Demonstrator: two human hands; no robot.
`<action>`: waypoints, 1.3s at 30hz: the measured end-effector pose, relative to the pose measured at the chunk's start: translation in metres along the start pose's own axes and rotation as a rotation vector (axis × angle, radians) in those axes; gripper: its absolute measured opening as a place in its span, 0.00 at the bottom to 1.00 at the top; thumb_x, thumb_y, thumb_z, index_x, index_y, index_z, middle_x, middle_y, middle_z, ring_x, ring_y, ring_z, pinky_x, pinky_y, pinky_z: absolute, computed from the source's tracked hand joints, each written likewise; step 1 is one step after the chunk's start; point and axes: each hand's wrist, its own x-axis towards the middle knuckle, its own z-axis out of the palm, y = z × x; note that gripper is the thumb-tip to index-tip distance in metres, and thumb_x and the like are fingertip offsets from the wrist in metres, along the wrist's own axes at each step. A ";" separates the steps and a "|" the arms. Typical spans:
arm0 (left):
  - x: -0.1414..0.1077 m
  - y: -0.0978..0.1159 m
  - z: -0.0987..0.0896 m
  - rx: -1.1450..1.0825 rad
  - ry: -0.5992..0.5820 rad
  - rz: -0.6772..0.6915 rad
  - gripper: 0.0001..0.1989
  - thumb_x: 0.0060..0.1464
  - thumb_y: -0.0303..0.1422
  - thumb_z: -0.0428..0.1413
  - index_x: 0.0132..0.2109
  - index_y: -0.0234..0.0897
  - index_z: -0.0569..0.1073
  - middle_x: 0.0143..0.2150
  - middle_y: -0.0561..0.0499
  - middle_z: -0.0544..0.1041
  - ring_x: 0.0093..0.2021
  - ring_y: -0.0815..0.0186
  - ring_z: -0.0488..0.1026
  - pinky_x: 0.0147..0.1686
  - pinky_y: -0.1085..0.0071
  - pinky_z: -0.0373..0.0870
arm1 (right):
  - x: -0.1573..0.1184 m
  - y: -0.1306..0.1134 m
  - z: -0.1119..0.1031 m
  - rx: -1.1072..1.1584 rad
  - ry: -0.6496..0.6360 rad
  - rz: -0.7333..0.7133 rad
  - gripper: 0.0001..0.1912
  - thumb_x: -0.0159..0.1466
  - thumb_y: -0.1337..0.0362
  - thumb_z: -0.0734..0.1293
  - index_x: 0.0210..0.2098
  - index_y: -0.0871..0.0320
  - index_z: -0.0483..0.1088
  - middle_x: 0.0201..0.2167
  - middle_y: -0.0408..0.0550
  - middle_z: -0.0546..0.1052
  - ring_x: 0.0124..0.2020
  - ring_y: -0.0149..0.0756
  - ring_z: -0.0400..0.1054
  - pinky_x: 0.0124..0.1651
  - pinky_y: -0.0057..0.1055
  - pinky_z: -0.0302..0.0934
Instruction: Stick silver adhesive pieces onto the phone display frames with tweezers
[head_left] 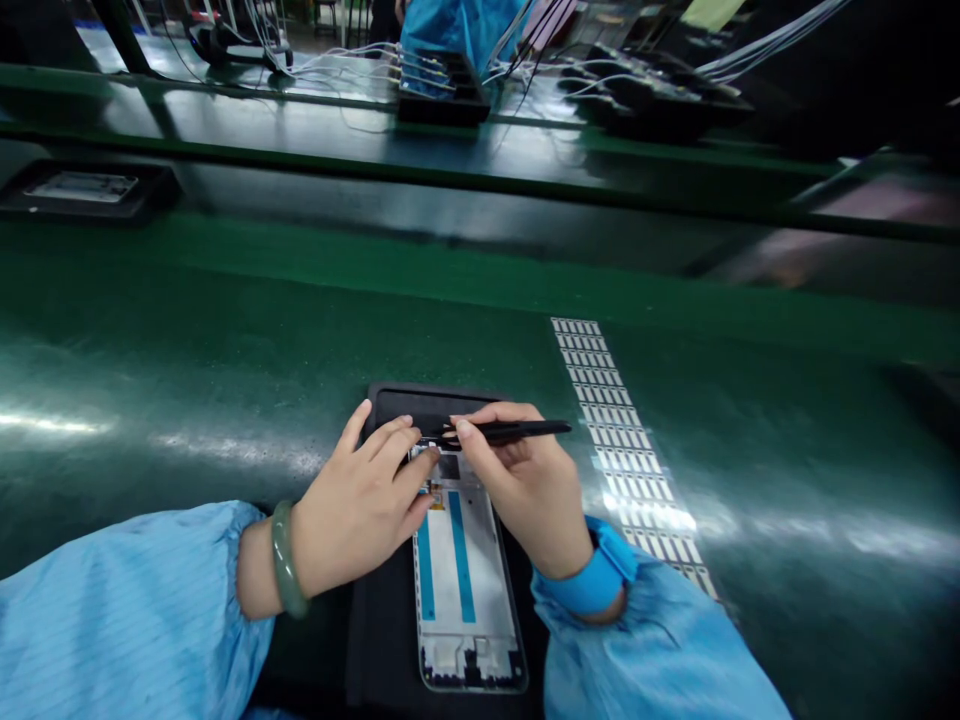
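Head view: curled right hand (521, 490) grips black tweezers (525, 430).

Bench mat (187, 350): green, smooth, rubbery sheet, high gloss, light streaking across it. Tray (375, 640): black plastic, matt. Phone frame (442, 590): thin grey rim, looks like metal; white smooth backing with blue tape strips. Tweezers (525, 430): black, matt coating. Smock sleeve (127, 620): pale blue woven cloth, fine stripes, soft creases. Wrist strap (600, 570): blue fabric, faint sheen. Bangle (283, 560): green polished stone, glossy. Label sheet (622, 450): shiny backing, reflects the overhead light.
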 end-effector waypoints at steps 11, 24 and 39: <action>-0.001 -0.001 0.000 -0.003 -0.016 0.007 0.17 0.62 0.33 0.48 0.55 0.32 0.66 0.53 0.42 0.66 0.59 0.56 0.59 0.61 0.47 0.44 | -0.001 -0.005 -0.004 -0.068 0.045 -0.012 0.03 0.61 0.65 0.65 0.34 0.55 0.65 0.28 0.41 0.72 0.23 0.27 0.70 0.25 0.22 0.66; 0.000 0.000 0.000 0.006 0.007 0.011 0.16 0.62 0.34 0.48 0.54 0.32 0.66 0.53 0.41 0.67 0.58 0.54 0.59 0.60 0.45 0.47 | -0.001 -0.007 -0.002 -0.161 0.036 -0.106 0.02 0.61 0.66 0.64 0.34 0.55 0.65 0.30 0.44 0.73 0.26 0.30 0.71 0.27 0.26 0.67; 0.000 -0.001 -0.002 -0.026 -0.024 0.004 0.17 0.62 0.37 0.48 0.55 0.32 0.66 0.54 0.41 0.67 0.59 0.54 0.58 0.61 0.45 0.45 | -0.001 -0.011 -0.001 -0.228 0.022 -0.137 0.02 0.61 0.68 0.63 0.34 0.55 0.65 0.31 0.44 0.73 0.27 0.31 0.71 0.29 0.27 0.67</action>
